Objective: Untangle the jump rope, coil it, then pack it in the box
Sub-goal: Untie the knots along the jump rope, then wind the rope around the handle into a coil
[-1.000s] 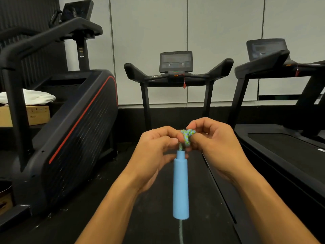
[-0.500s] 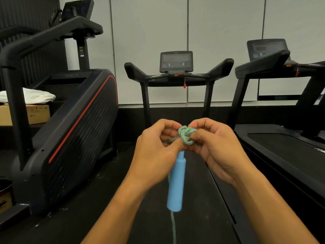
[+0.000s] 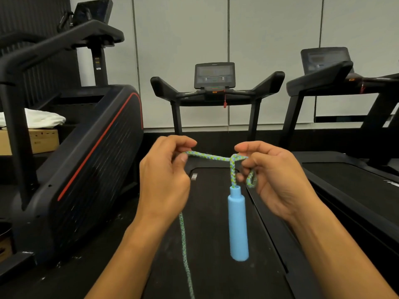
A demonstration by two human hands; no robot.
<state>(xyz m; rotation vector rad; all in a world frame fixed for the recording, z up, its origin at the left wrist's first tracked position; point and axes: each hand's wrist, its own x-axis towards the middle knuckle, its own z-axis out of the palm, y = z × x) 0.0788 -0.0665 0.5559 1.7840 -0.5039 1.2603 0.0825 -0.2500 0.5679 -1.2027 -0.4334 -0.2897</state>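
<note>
Stretching between two raised hands, the blue-green braided jump rope (image 3: 210, 156) runs taut from the left hand (image 3: 165, 180) across to the right hand (image 3: 278, 180), both sets of fingers pinching it: the left fingers (image 3: 183, 157) nip the strand at one end of the span, while the right fingers (image 3: 245, 161) clamp a crossing from which a small loop (image 3: 251, 181) curls beneath them. One light-blue handle (image 3: 237, 223) hangs straight down just below and between the fingers, clear of everything; a second handle is not in view. One free length of rope trails down from under the left hand and out of the bottom of the view. Judging by the loop left at the right fingers, the untangling appears under way but unfinished, with coiling and packing not yet begun. One cardboard box (image 3: 32, 142), far to the left of the fingers, sits under one white cloth (image 3: 41, 118). Two treadmills (image 3: 216, 87) stand beyond and one stair machine (image 3: 86, 147) at left.
</note>
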